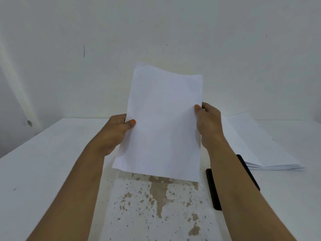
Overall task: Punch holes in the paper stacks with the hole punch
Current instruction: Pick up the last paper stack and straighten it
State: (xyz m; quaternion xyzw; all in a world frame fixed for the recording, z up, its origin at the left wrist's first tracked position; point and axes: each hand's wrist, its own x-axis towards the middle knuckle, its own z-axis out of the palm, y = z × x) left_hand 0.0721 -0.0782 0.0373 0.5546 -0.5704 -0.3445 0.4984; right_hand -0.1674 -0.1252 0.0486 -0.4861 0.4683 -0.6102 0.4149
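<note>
I am holding the paper stack (163, 122) upright above the table (52, 162); the left hand (116, 134) and right hand (208, 124) are pinching its side edges, thumbs in front; sheets could be slipping uneven if one grip is loosening. The hole punch (212, 190) is lying just right, partly hidden under my forearm; the spare paper pile (260, 146) is crowding the right side; the left is giving more room.

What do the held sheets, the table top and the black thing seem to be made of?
Sheets: thin white matte paper, since the top edge curls. Table top: probably white-painted or coated board, because brown shows where the coat has chipped. Black thing: smooth and dark, perhaps plastic or metal; mostly hidden, so I cannot tell.
</note>
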